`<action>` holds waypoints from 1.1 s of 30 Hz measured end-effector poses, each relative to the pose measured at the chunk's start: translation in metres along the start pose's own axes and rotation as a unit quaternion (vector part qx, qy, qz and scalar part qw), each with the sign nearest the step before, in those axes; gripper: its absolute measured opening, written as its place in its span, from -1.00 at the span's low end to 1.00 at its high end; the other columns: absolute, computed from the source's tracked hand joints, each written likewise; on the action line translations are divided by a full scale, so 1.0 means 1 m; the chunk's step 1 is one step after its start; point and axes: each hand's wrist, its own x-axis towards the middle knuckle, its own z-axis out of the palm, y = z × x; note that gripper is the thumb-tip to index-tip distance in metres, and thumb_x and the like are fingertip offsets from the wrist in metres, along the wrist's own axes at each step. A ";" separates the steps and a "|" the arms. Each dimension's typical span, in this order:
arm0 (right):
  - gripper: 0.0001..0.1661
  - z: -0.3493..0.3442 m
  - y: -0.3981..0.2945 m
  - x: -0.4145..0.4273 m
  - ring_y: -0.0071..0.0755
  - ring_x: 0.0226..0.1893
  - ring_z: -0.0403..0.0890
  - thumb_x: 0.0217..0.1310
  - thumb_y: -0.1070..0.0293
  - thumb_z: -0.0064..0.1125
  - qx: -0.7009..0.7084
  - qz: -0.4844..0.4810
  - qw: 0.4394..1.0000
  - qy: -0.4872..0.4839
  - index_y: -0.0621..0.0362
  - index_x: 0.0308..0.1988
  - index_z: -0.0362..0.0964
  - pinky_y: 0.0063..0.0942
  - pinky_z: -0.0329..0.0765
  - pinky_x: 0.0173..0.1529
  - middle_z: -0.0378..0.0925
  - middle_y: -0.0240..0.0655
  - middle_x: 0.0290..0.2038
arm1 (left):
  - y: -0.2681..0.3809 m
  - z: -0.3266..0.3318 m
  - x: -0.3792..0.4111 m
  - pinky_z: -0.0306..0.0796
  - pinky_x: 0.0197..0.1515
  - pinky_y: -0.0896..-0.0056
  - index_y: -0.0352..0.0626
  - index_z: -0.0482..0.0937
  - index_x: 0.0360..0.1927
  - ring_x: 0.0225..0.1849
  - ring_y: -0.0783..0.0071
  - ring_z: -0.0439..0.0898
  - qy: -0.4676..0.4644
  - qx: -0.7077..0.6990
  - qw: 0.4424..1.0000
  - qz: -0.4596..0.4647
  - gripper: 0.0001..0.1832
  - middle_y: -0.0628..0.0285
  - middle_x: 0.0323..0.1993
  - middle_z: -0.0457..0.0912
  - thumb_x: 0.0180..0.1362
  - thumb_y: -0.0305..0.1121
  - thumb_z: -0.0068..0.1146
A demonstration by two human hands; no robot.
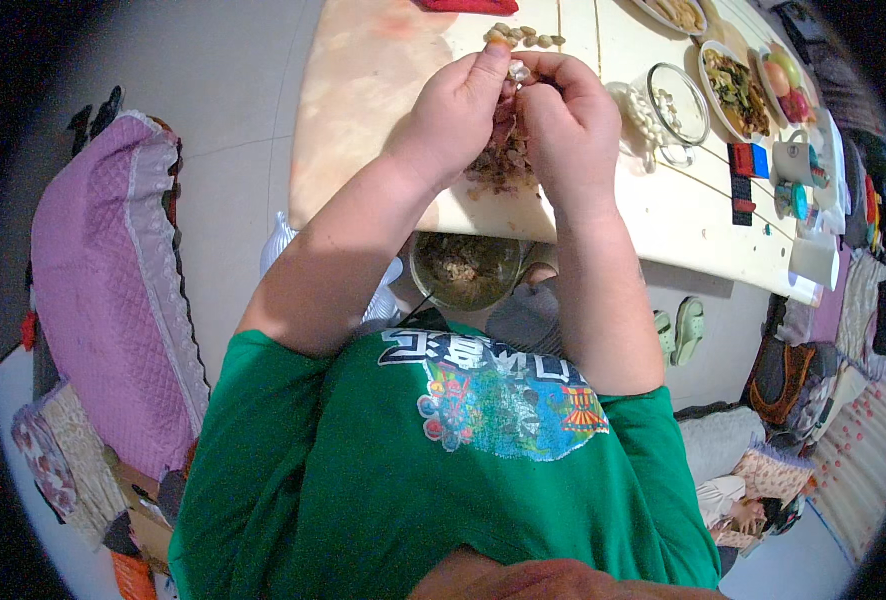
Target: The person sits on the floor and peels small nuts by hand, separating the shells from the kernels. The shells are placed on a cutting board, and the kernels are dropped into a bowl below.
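Note:
Both my hands meet above the near part of the pale table (360, 127). Between their fingertips is a small whitish piece (518, 71), perhaps a peeled clove or kernel. My left hand (461, 105) pinches it from the left with the thumb raised. My right hand (574, 120) grips it from the right with curled fingers. Below them lies a heap of brownish-red papery skins (506, 154), partly covered by the hands. Several tan unpeeled pieces (529, 36) lie just beyond my fingertips. To the right, a clear glass mug (679, 105) contains many small white pieces (638, 112).
Plates of food (735, 90), a fruit plate (784, 86), a white mug (794, 161) and a red-and-blue block (749, 160) stand on the right. A basin with scraps (465, 274) sits below the table edge. A purple quilted cover (94, 300) is left; a person (743, 514) is lower right.

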 end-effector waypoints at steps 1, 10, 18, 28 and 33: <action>-0.73 -0.003 0.001 0.001 -0.37 -0.38 0.56 -0.02 0.49 -0.03 0.056 0.023 0.998 -0.024 0.31 -0.26 0.49 -0.49 0.48 -0.28 0.56 -0.17 -0.39 | 0.001 -0.001 0.000 0.31 -0.45 0.58 -0.24 0.46 -0.34 -0.51 0.59 0.41 -0.010 -0.045 0.998 -0.031 -0.56 0.32 -0.53 0.47 0.35 -0.08 -0.32; -0.72 -0.014 0.006 0.008 -0.55 -0.45 0.53 0.02 0.39 0.24 0.092 0.064 0.991 -0.066 0.28 -0.22 0.51 -0.61 0.48 -0.34 0.54 -0.25 -0.35 | 0.004 -0.003 0.001 0.28 -0.48 0.68 -0.19 0.45 -0.32 -0.54 0.69 0.36 -0.054 -0.073 0.993 -0.070 -0.58 0.38 -0.52 0.44 0.33 -0.04 -0.29; -0.82 -0.021 0.008 0.011 -0.59 -0.33 0.53 0.11 0.50 0.15 -0.042 -0.126 0.987 -0.090 0.27 -0.22 0.52 -0.67 0.48 -0.24 0.50 -0.37 -0.30 | 0.011 -0.011 0.001 0.30 -0.47 0.67 -0.19 0.46 -0.30 -0.54 0.69 0.36 -0.078 -0.054 0.993 -0.065 -0.63 0.39 -0.53 0.43 0.31 -0.08 -0.20; -0.80 -0.014 0.004 0.009 -0.51 -0.41 0.54 -0.03 0.42 0.21 -0.047 -0.137 0.989 -0.040 0.19 -0.31 0.57 -0.60 0.49 -0.30 0.51 -0.35 -0.42 | 0.005 -0.006 0.001 0.29 -0.47 0.67 -0.23 0.46 -0.30 -0.53 0.68 0.35 -0.049 -0.089 0.995 -0.024 -0.64 0.38 -0.53 0.44 0.28 -0.09 -0.13; -0.83 -0.016 0.004 0.010 -0.54 -0.39 0.54 -0.03 0.43 0.20 0.028 -0.105 0.992 -0.067 0.21 -0.33 0.57 -0.61 0.48 -0.30 0.52 -0.34 -0.42 | 0.004 -0.006 0.001 0.28 -0.47 0.68 -0.24 0.46 -0.32 -0.54 0.70 0.34 -0.045 -0.097 0.994 -0.008 -0.64 0.39 -0.53 0.45 0.26 -0.09 -0.08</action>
